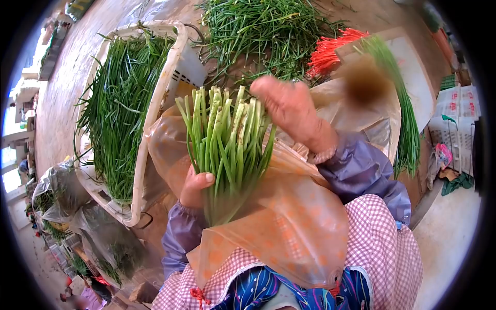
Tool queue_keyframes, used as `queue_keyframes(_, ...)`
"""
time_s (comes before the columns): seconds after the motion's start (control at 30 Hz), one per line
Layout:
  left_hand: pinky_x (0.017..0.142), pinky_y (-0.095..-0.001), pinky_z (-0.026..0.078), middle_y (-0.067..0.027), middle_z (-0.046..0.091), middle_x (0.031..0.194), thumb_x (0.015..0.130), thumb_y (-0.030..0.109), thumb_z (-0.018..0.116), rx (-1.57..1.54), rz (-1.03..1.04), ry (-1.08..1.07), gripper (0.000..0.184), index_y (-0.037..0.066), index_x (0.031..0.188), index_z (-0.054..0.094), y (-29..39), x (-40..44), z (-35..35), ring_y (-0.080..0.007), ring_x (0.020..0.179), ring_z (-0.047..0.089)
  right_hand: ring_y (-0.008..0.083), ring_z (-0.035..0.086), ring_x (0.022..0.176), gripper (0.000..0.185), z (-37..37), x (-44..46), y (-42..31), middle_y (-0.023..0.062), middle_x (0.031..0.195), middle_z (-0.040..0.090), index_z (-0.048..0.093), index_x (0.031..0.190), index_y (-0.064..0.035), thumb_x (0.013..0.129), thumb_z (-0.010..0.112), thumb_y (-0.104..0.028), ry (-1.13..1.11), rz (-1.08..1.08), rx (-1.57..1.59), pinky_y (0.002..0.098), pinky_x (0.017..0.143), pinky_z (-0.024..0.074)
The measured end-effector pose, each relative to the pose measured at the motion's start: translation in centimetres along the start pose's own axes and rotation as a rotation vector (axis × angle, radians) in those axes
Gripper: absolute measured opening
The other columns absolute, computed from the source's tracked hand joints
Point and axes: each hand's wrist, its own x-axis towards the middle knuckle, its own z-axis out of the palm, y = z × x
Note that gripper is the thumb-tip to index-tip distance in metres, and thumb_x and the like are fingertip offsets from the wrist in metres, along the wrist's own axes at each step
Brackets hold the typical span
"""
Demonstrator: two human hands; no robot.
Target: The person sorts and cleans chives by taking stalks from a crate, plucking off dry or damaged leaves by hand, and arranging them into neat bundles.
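A thick bundle of green stalks (232, 139) stands upright over my lap, its pale cut ends at the top. My left hand (195, 187) is wrapped round the bundle low on its left side, thumb across the front. Near the top right of the bundle is my right hand (294, 111), beside the cut ends; its fingers are pressed together and blurred, and whether it holds anything is too unclear to tell. A plastic sheet (289, 227) covers my lap beneath the bundle.
A white crate (150, 129) full of long green leaves stands at the left. Loose greens (258, 36) lie in a heap ahead, with red ties (330, 49) beside them. Another green bundle (405, 119) lies on a board (413, 67) at the right.
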Motion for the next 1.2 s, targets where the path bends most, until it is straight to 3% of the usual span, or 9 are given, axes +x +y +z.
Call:
queue_keyframes(0.1, 0.085, -0.0353, 0.050, -0.0133, 0.057, 0.114, 0.068, 0.023, 0.072, -0.045, 0.045, 0.031, 0.072, -0.002, 0.128, 0.040, 0.3, -0.5, 0.5, -0.0231, 0.099, 0.059, 0.0075, 0.056, 0.049, 0.017, -2.7, 2.7, 1.4, 0.0030, 0.064, 0.061, 0.060, 0.092, -0.0018, 0.094, 0.054, -0.018, 0.024, 0.753, 0.697, 0.0225, 0.042, 0.0450)
queue_keyframes(0.2, 0.086, -0.0353, 0.049, -0.0131, 0.057, 0.114, 0.067, 0.025, 0.074, -0.033, 0.049, 0.033, 0.074, -0.002, 0.127, 0.041, 0.2, -0.5, -0.2, -0.0227, 0.100, 0.059, 0.0121, 0.062, 0.065, 0.024, -6.4, 4.6, 4.2, 0.0070, 0.084, 0.066, 0.062, 0.102, -0.0006, 0.094, 0.055, -0.022, 0.042, 0.523, 1.380, 0.0306, 0.061, 0.0550)
queue_keyframes(0.23, 0.086, -0.0353, 0.049, -0.0131, 0.057, 0.114, 0.067, 0.025, 0.074, -0.037, 0.053, 0.033, 0.074, -0.002, 0.127, 0.041, 0.4, -0.4, -0.3, -0.0227, 0.100, 0.059, 0.0121, 0.062, 0.065, 0.024, -5.8, 4.5, 6.0, 0.0070, 0.084, 0.066, 0.062, 0.102, -0.0006, 0.094, 0.055, -0.022, 0.037, 0.521, 1.379, 0.0306, 0.061, 0.0550)
queue_keyframes(0.37, 0.087, -0.0341, 0.047, -0.0110, 0.057, 0.114, 0.065, 0.027, 0.077, 0.050, 0.057, 0.005, 0.076, -0.003, 0.127, 0.043, 0.7, -0.2, 0.3, -0.0211, 0.102, 0.058, 0.0161, 0.062, 0.069, 0.029, -2.9, 0.5, 9.3, 0.0046, 0.088, 0.067, 0.064, 0.097, -0.0018, 0.091, 0.058, -0.030, -0.337, 0.243, -0.620, 0.0348, 0.069, 0.0528)
queue_keyframes(0.5, 0.088, -0.0331, 0.046, -0.0098, 0.057, 0.115, 0.064, 0.026, 0.079, 0.062, 0.067, 0.058, 0.078, -0.002, 0.127, 0.043, 0.9, -0.6, 1.2, -0.0196, 0.102, 0.057, 0.0202, 0.059, 0.063, 0.028, -3.0, 1.7, 4.1, 0.0065, 0.069, 0.060, 0.064, 0.084, -0.0019, 0.085, 0.065, -0.030, 0.019, 0.738, 0.430, 0.0342, 0.062, 0.0494)
queue_keyframes(0.63, 0.090, -0.0332, 0.045, -0.0099, 0.057, 0.116, 0.065, 0.024, 0.079, 0.095, 0.110, 0.055, 0.076, -0.002, 0.127, 0.044, 1.1, -0.3, 2.2, -0.0198, 0.103, 0.056, 0.0264, 0.058, 0.071, 0.026, -2.5, 2.4, -2.7, 0.0095, 0.075, 0.056, 0.062, 0.089, -0.0029, 0.082, 0.067, -0.028, -0.012, 0.520, 0.598, 0.0381, 0.068, 0.0486)
queue_keyframes(0.7, 0.091, -0.0336, 0.044, -0.0097, 0.057, 0.117, 0.066, 0.022, 0.079, 0.116, 0.121, 0.040, 0.075, -0.001, 0.128, 0.043, 1.1, -0.2, 2.1, -0.0197, 0.104, 0.056, 0.0290, 0.055, 0.090, 0.021, -2.6, 2.6, -4.5, 0.0114, 0.096, 0.058, 0.059, 0.093, -0.0034, 0.081, 0.068, -0.018, -0.229, 0.049, 0.037, 0.0359, 0.080, 0.0455)
queue_keyframes(1.0, 0.094, -0.0321, 0.042, -0.0092, 0.055, 0.120, 0.064, 0.026, 0.082, 0.187, 0.168, 0.069, 0.085, 0.000, 0.132, 0.039, 1.2, -0.4, 2.7, -0.0187, 0.108, 0.054, 0.0282, 0.060, 0.063, 0.008, 0.1, 1.3, -0.5, 0.0085, 0.077, 0.062, 0.059, 0.091, -0.0046, 0.087, 0.059, -0.012, -0.155, 0.082, 0.028, 0.0369, 0.055, 0.0489)
queue_keyframes(1.2, 0.095, -0.0337, 0.042, -0.0107, 0.054, 0.122, 0.065, 0.023, 0.077, 0.043, 0.171, 0.037, 0.082, 0.000, 0.134, 0.037, 1.3, -0.6, 2.6, -0.0205, 0.109, 0.055, 0.0182, 0.064, 0.086, 0.025, -6.6, 3.5, 3.0, 0.0093, 0.095, 0.065, 0.061, 0.106, -0.0021, 0.092, 0.057, -0.022, 0.056, 0.513, 0.964, 0.0307, 0.071, 0.0528)
